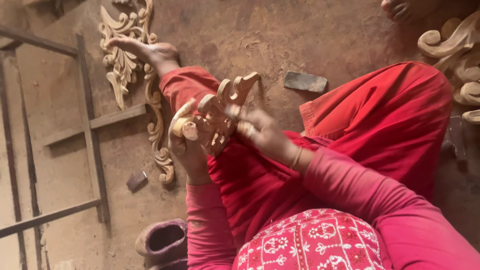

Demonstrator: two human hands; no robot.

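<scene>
Two hands, left hand [188, 146] and right hand [261, 133], fingers gripping one carved wooden ornament [222, 110].

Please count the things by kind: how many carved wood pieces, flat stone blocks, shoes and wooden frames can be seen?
Carved wood pieces: 3 (in the hands, under the foot, at the right edge)
Flat stone blocks: 2 ()
Shoes: 2 ()
Wooden frames: 1
Total: 8
</scene>
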